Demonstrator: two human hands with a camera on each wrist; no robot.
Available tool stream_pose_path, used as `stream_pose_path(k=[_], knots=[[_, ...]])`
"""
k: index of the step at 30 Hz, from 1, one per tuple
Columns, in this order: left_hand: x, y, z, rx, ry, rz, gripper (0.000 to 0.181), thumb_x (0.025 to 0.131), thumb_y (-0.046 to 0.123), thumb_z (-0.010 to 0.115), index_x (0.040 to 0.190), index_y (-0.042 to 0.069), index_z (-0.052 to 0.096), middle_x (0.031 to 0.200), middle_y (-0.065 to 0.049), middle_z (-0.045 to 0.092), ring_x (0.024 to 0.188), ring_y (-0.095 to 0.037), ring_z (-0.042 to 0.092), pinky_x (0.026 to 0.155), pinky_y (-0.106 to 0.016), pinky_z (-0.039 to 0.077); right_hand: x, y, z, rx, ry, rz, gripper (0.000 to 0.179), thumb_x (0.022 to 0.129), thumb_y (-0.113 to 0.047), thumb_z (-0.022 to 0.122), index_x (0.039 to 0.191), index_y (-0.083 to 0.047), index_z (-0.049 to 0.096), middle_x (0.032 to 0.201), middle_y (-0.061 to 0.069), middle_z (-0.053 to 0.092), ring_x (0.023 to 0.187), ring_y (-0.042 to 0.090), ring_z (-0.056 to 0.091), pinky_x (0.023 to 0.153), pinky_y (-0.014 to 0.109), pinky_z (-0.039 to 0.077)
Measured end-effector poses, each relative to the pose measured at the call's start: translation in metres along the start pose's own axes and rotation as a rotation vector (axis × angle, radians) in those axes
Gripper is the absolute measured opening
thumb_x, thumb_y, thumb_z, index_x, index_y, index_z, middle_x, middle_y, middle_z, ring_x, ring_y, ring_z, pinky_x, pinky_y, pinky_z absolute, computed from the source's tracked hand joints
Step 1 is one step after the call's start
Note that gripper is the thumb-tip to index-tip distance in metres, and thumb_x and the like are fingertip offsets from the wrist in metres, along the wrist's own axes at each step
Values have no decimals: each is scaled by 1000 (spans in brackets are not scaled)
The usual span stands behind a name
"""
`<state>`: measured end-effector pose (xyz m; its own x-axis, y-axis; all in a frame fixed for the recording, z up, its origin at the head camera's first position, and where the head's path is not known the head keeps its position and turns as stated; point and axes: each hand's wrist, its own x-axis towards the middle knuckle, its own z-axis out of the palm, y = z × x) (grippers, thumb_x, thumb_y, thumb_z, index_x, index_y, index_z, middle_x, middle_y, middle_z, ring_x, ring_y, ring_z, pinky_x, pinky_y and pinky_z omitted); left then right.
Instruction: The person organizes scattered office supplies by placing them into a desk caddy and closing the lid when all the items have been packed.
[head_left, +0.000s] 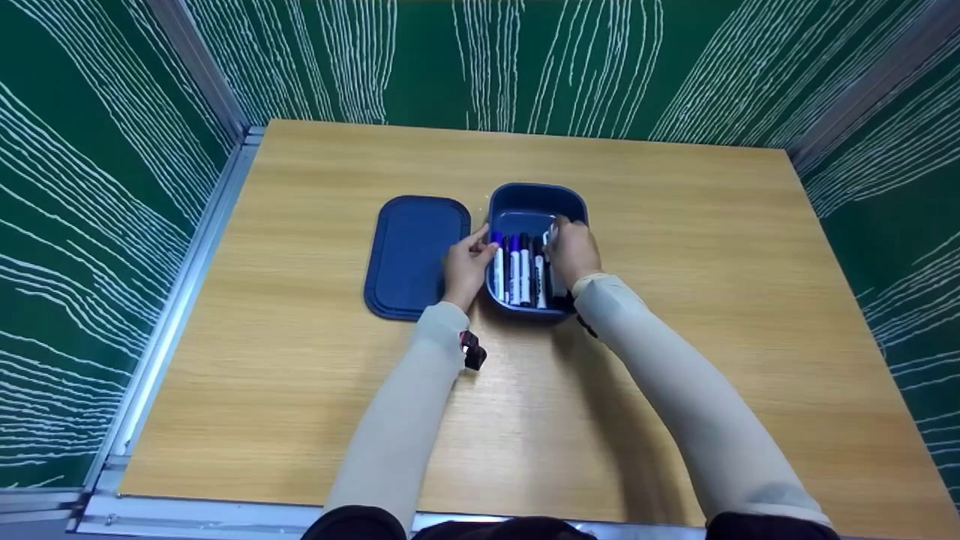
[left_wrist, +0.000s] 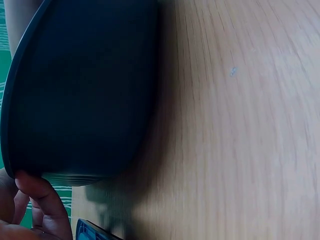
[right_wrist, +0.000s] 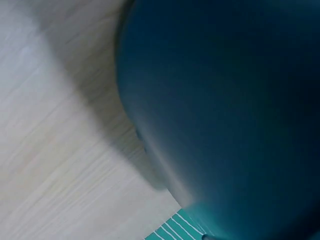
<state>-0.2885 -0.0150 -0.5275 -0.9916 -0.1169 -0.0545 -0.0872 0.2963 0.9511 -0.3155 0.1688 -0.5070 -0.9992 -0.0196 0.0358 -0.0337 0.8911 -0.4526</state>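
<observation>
A dark blue plastic box (head_left: 538,196) stands on the table, with several markers (head_left: 519,270) lying side by side in its near part; they have white or dark barrels and blue or black caps. My left hand (head_left: 466,264) grips the box's left rim between thumb and fingers, and the left wrist view shows these fingers (left_wrist: 42,197) at the rim. Inside the box on the right, my right hand (head_left: 574,251) has curled fingers around a small whitish thing (head_left: 551,234), mostly hidden, its kind unclear. The right wrist view shows only the box's outer wall (right_wrist: 210,120).
The blue lid (head_left: 414,255) lies flat on the table, left of the box and close to my left hand. Green panels with white lines (head_left: 427,67) border the wooden table (head_left: 300,390) at the back and sides.
</observation>
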Motion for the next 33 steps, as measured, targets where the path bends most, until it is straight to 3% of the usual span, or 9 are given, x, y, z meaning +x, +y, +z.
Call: stream_pose_path(k=[13,17,20,25,27,29,33], knots=[[0,-1,1,1,-6,-6,43,93,17,68,136,17,60,92,-3,66,85,-13,64,74,-22,50,-1,-3,1,-11,-31,36,33,89,-8,71,116,7,58,105,29,63,99,42,64,87,50,52],[0,-2,0,-13,-3,-11,43,93,16,68,136,17,60,90,-3,64,84,-13,63,73,-22,49,-1,-7,-1,-16,-87,52,40,91,-15,70,122,5,55,106,27,63,98,39,64,87,48,53],[0,-2,0,-6,7,-13,42,93,16,68,135,18,61,89,-2,64,81,-11,61,71,-21,48,0,-9,-8,2,-112,61,51,95,-21,66,136,4,48,114,28,62,101,39,64,90,47,52],[0,-1,1,-22,4,7,42,93,15,68,135,15,61,88,-2,63,79,-10,59,69,-18,45,3,1,-31,44,37,39,50,95,-20,63,138,3,51,122,29,58,108,43,60,92,52,49],[0,-2,1,-29,3,19,42,93,14,68,135,14,61,88,-3,63,79,-10,59,69,-18,45,3,9,-39,86,81,50,46,94,-19,64,134,4,55,121,29,57,108,42,59,92,51,48],[0,-2,1,-27,5,18,42,93,14,68,135,14,61,88,-2,63,79,-9,59,68,-18,46,1,18,-43,160,56,94,45,95,-18,62,133,6,56,119,28,59,107,39,59,91,46,48],[0,-2,2,-16,4,12,42,94,15,68,135,15,61,88,-1,62,78,-8,58,67,-18,45,-6,30,-47,420,-149,279,47,99,-19,56,138,6,50,128,25,58,112,32,58,89,38,51]])
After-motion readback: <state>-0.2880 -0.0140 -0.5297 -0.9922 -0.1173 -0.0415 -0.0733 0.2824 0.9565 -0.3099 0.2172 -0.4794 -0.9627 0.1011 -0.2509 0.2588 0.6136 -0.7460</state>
